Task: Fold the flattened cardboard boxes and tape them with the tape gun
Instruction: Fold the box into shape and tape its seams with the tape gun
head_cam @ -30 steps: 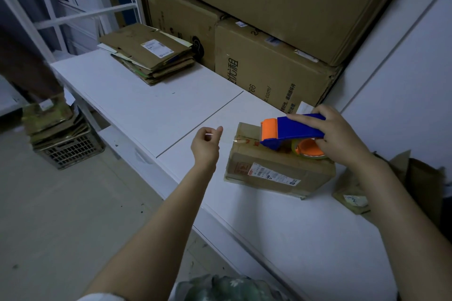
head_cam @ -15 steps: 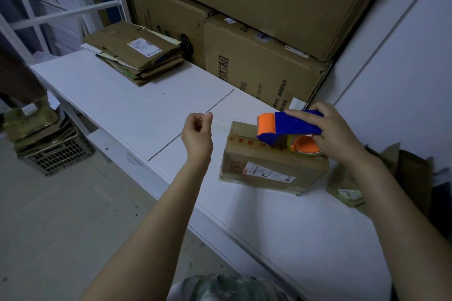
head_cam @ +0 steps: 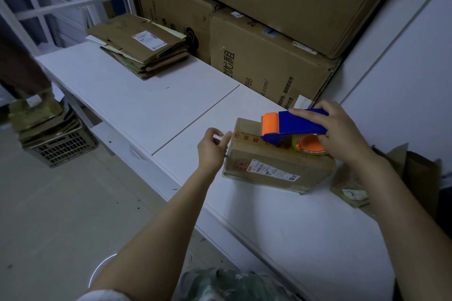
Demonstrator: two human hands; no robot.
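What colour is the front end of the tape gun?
Orange, on a blue tape gun; seen in the head view.

Both forearms (head_cam: 156,222) are bare, as are the left hand (head_cam: 211,151) and the right hand (head_cam: 342,134). At seven o'clock, the edge of a pale, whitish short sleeve (head_cam: 102,295) shows on the left arm. At six o'clock sits a green, mottled, camouflage-like garment (head_cam: 227,283).
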